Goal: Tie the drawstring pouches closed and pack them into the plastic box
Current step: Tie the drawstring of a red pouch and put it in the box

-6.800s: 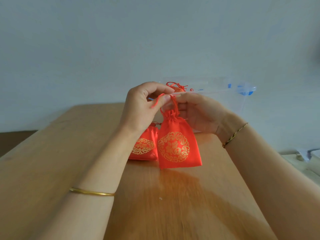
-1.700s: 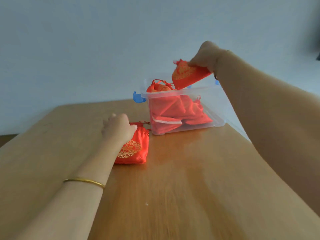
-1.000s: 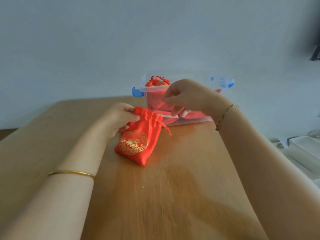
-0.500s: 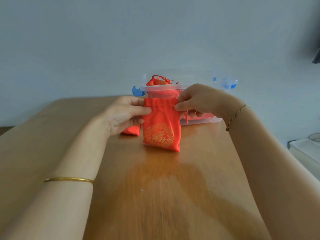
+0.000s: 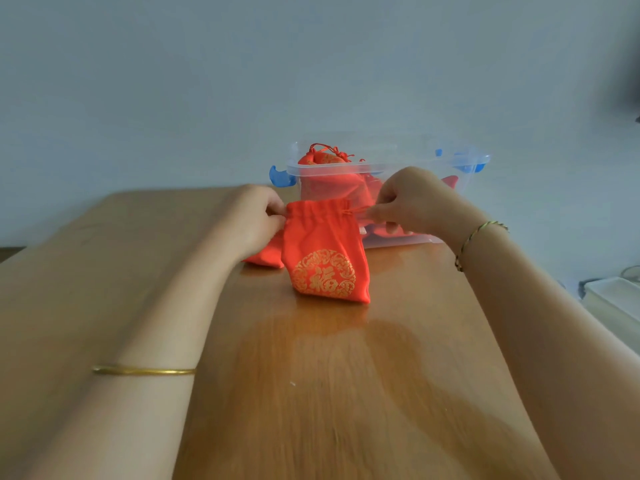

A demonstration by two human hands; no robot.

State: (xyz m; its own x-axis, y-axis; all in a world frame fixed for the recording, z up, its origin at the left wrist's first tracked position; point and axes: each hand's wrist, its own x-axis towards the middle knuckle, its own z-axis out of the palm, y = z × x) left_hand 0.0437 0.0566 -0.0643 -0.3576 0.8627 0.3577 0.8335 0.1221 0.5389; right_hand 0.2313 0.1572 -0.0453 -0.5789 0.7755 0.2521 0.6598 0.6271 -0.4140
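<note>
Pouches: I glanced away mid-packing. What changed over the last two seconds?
The right hand dropped a tied pouch into the plastic box, then returned. The left hand stood the next pouch upright; both now pinch its neck, the right on the drawstring. The box stayed put.

Red pouch [image 5: 325, 258] w/ a round gold emblem stands upright on the table [image 5: 311, 393], mouth partly gathered. Its drawstring [image 5: 356, 212] is pulled out to the right at the top. 2nd red pouch [image 5: 265, 254] lies flat just behind it on the left, mostly hidden. Clear plastic box [image 5: 381, 166] w/ blue clips [image 5: 281, 176] sits right behind, open-topped, w/ several tied red pouches [image 5: 329, 183] piled inside - one pokes above the rim.
</note>
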